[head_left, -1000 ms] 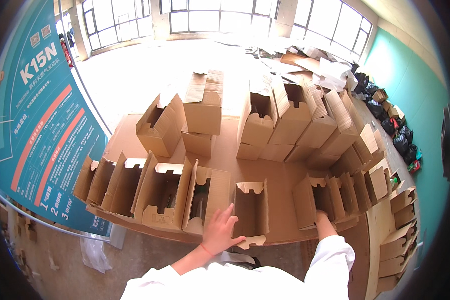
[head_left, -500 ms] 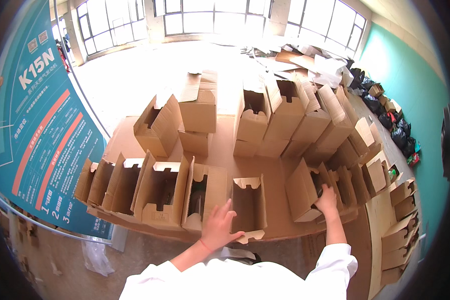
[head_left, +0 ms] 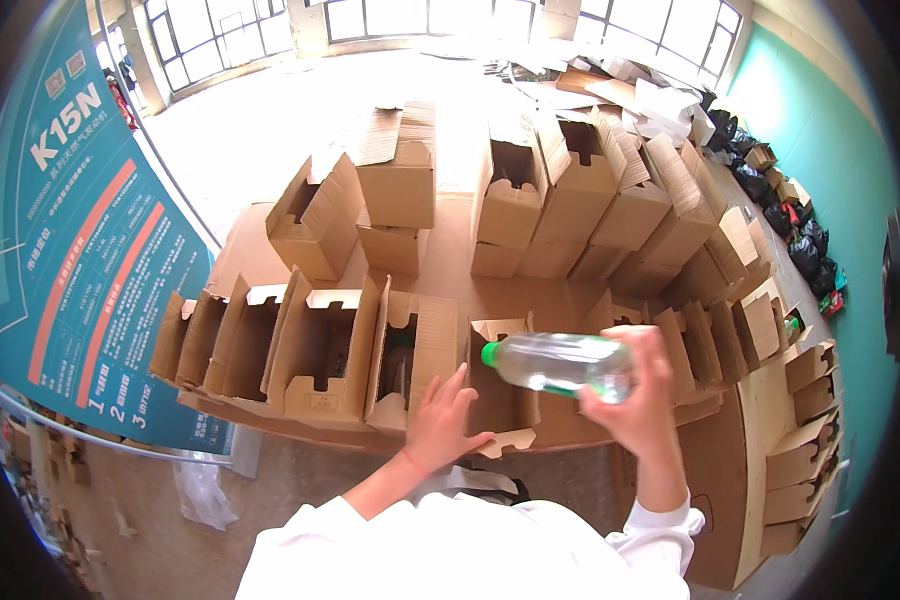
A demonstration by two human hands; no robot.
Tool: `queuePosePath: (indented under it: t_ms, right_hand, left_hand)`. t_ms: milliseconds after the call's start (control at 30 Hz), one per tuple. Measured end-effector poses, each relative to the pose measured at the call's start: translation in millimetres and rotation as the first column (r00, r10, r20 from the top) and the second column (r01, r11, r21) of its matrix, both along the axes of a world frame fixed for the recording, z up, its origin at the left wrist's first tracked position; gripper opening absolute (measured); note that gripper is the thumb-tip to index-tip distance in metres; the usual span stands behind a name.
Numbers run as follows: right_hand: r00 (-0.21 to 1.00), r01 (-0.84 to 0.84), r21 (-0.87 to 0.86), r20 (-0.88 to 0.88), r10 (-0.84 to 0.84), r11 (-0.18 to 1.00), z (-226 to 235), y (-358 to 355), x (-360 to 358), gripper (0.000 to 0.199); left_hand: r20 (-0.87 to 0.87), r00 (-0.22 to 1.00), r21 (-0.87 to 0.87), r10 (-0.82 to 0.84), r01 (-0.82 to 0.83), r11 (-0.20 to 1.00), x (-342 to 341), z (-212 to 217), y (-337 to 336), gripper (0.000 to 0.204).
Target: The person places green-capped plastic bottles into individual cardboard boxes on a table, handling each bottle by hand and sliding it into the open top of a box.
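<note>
My right hand (head_left: 638, 398) grips a clear plastic bottle (head_left: 555, 361) with a green cap, held sideways, cap pointing left, just above a small open cardboard box (head_left: 498, 392) at the near table edge. My left hand (head_left: 440, 422) rests flat against that box's left side and front flap, fingers spread. A row of open cardboard boxes (head_left: 320, 345) stands to the left of it along the same edge.
The brown table (head_left: 730, 500) carries more open boxes at the back (head_left: 570, 190) and a stack of them on the right (head_left: 740, 320). A teal banner (head_left: 80, 260) stands at the left. Black bags (head_left: 800, 230) lie by the right wall.
My right hand has come out of the boxes on the right with a bottle and carried it left over the small box. My left hand stays on that box.
</note>
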State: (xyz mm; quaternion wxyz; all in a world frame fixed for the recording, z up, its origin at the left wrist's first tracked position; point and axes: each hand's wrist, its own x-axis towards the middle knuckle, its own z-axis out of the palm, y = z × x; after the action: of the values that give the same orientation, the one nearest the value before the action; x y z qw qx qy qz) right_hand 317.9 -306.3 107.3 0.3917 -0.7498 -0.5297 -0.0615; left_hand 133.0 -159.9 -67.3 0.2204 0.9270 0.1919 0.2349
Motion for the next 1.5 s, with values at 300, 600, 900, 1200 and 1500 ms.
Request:
queuePosePath:
  t_ms: [300,600,900,1200,1500]
  right_hand:
    - [0.777,0.023,-0.365,0.592,0.214,0.931,-165.4,69.6,-26.1,0.053]
    - [0.878,-0.162,-0.634,0.256,0.403,0.756,-163.0,47.9,-25.0,0.025]
    - [0.950,-0.287,-0.654,-0.099,0.297,0.700,-139.3,31.9,-0.2,0.073]
    - [0.813,-0.249,-0.131,-0.566,0.134,0.960,-185.5,78.2,-12.7,0.060]
    - [0.887,0.255,-0.065,-0.381,-0.261,0.965,-216.9,28.4,-3.5,0.043]
  left_hand:
    - [-0.008,1.000,-0.021,0.006,-0.006,1.000,2.7,0.4,-1.2,0.065]
    - [0.041,0.999,-0.014,-0.023,0.024,1.000,-1.3,-0.1,-0.7,0.065]
    - [-0.046,0.998,-0.009,-0.038,0.038,0.999,-0.7,-8.0,2.9,0.065]
    - [-0.110,0.985,0.035,-0.132,0.137,0.990,2.9,11.3,0.3,0.079]
    - [-0.226,0.966,0.167,-0.123,0.163,0.972,1.0,-5.8,0.8,0.060]
